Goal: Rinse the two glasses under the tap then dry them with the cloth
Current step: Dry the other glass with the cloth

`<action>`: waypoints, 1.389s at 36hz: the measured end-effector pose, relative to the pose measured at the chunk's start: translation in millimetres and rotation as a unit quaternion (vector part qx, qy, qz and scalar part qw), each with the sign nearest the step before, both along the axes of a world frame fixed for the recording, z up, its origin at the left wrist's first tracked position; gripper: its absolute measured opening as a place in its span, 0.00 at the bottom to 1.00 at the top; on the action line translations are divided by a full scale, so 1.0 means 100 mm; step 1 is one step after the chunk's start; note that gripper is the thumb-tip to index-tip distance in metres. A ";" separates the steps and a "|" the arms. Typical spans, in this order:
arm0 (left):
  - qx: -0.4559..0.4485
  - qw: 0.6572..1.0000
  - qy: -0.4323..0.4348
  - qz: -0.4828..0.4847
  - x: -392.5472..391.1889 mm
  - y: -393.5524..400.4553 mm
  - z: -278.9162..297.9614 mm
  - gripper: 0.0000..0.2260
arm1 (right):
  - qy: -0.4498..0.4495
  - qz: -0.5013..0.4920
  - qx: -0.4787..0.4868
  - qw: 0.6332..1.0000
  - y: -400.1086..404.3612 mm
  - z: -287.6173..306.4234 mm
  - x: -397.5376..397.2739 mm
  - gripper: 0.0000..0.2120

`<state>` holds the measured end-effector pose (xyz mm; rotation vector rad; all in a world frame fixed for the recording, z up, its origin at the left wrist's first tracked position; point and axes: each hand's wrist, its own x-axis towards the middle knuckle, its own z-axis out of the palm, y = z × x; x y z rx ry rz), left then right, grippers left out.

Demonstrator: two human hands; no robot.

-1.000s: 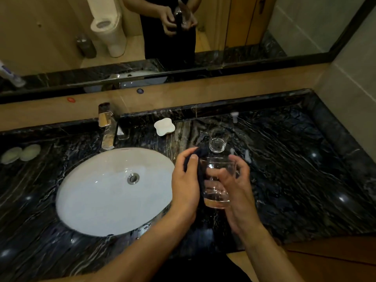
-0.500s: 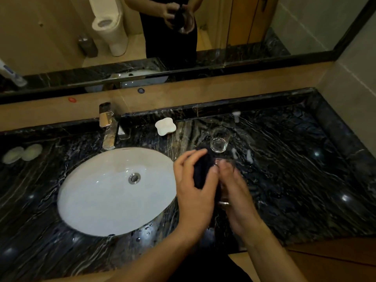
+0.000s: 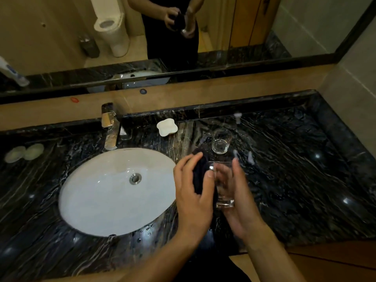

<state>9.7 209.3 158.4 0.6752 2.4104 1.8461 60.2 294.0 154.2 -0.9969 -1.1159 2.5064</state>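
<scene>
Right hand (image 3: 238,202) curled around the drinking glass (image 3: 222,186), held above the black marble counter (image 3: 295,169) just right of the sink basin (image 3: 114,192). Left hand (image 3: 193,192) clamps a dark cloth (image 3: 200,178) against the glass's side — fingers half closed. Second glass (image 3: 221,141) stands just beyond both hands, apart. Bare counter to the right.

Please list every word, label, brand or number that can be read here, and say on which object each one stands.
None can be read.
Tube seen in the mirror at far left: blue mark, too blurred.
Blue round sticker on the tan ledge: too small.
Red sticker on the same ledge: no legible text.
</scene>
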 end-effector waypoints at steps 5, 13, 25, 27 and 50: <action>0.013 1.000 -0.004 -0.027 0.15 -0.10 -0.08 0.17 | 0.022 -0.048 -0.039 0.998 -0.04 0.04 -0.03 0.23; 0.039 0.999 -0.027 -0.013 0.17 -0.09 -0.03 0.16 | 0.024 0.006 -0.100 0.995 0.04 0.06 -0.01 0.32; 0.025 0.989 -0.144 -0.012 -0.16 0.01 0.06 0.12 | -0.005 0.030 0.027 0.999 -0.01 0.12 -0.01 0.25; 0.018 0.994 -0.108 -0.012 -0.11 0.01 0.08 0.13 | -0.007 0.031 0.059 0.998 -0.04 0.09 -0.01 0.28; -0.024 0.997 0.004 -0.074 -0.18 0.03 0.04 0.14 | 0.038 -0.008 -0.054 0.998 -0.02 0.05 0.00 0.35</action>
